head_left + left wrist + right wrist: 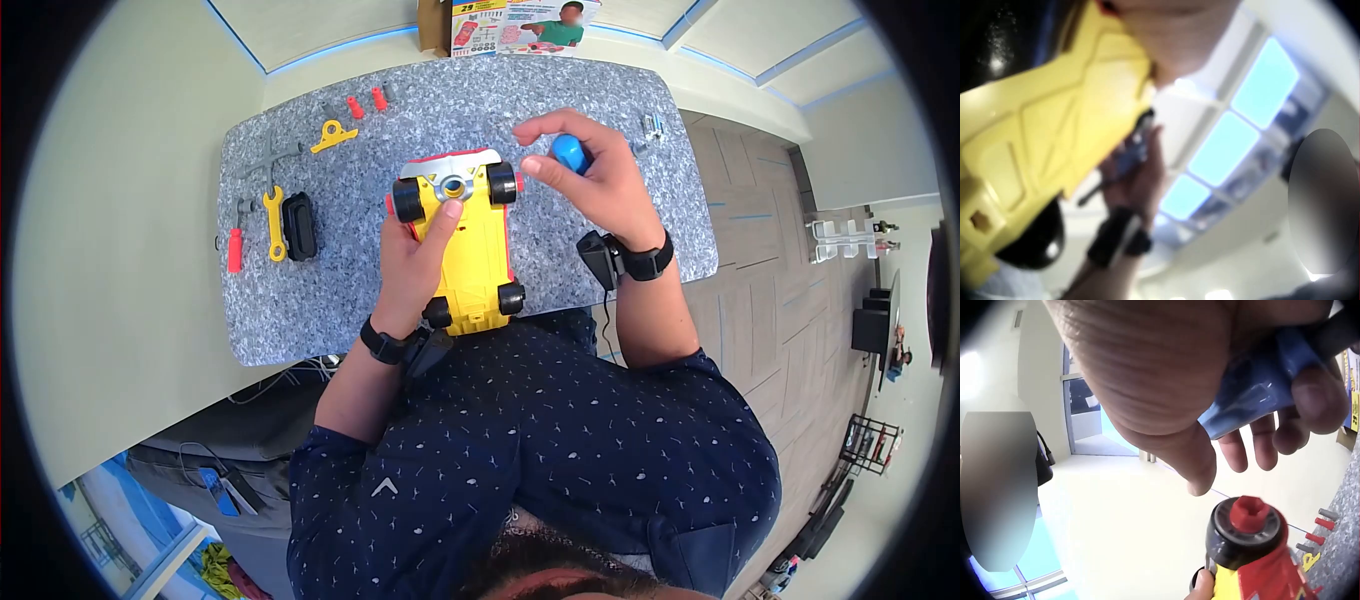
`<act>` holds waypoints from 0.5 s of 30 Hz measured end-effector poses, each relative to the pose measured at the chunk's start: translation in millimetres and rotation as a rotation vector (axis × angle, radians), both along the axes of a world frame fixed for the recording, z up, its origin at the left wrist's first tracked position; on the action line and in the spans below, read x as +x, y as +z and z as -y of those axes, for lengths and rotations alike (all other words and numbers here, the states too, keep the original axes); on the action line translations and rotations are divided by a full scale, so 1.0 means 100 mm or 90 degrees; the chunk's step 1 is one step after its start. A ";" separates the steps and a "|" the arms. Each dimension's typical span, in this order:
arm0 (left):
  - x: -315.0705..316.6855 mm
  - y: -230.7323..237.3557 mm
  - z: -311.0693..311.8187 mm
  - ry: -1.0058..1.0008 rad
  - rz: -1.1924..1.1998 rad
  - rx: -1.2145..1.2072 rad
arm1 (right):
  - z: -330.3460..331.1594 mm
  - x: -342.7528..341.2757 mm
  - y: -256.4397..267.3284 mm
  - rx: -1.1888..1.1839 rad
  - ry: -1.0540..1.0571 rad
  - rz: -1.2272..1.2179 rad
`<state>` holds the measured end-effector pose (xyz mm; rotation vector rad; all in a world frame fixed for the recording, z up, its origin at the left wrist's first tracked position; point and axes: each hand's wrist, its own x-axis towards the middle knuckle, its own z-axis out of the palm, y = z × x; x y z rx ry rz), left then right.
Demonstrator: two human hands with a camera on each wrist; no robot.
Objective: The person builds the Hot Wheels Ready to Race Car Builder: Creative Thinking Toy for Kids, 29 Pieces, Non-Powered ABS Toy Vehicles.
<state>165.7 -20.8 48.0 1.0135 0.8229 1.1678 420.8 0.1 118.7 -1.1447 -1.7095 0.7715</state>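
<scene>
My left hand grips a toy car by its side, its yellow underside turned up and its thumb close to the grey ring near the silver bumper. Black wheels stand at the corners. One black wheel carries a red hex nut at its centre. In my right hand is a blue-handled tool with a dark shaft, which the right wrist view shows lying across the palm under curled fingers. The right thumb and index finger reach out toward the car, apart from its front wheel.
On the speckled table, at left, lie a yellow wrench, a black hollow part, a red-handled tool and a grey cross-shaped part. Further back are a yellow bracket and red pegs. A printed box stands behind.
</scene>
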 end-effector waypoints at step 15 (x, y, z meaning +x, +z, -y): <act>-0.20 -0.08 -0.13 0.069 -0.007 0.072 | 0.03 1.79 -1.65 -0.165 -0.473 0.560</act>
